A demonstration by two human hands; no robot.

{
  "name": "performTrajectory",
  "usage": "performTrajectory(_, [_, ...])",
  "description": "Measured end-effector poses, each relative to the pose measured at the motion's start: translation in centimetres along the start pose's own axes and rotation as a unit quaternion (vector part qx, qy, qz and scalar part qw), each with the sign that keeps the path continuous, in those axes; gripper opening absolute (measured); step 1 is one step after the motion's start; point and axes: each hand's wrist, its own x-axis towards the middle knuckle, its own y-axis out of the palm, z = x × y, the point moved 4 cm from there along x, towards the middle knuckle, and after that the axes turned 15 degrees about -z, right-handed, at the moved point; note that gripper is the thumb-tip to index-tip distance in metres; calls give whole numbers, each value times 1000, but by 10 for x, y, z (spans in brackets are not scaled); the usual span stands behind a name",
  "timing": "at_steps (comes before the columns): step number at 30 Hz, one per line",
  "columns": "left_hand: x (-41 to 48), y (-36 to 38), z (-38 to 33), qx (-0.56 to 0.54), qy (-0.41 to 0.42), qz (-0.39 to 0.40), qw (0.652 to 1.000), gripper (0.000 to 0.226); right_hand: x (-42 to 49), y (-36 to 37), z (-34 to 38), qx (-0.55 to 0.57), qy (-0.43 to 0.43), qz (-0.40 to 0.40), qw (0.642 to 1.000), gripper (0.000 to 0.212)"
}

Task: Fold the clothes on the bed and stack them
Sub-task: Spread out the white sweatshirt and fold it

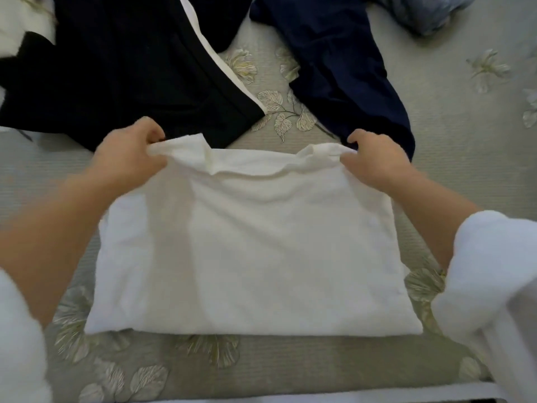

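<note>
Head view: the left hand (pixel 130 152) pinches the far left corner of a white garment (pixel 247 251), and the right hand (pixel 374 158) pinches the far right corner, lifting that edge slightly. The garment lies partly folded on the bed (pixel 465 146), near the person. It looks light, soft and limp, likely to sag between grips, so corners and edges seem the best holds. Beyond it lie black trousers (pixel 116 68) and a navy garment (pixel 334 53), still unfolded.
</note>
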Motion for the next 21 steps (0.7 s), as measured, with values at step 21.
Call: performTrajectory(21, [-199, 86, 35, 104, 17, 20, 994, 61, -169, 103, 32, -2, -85, -19, 996, 58])
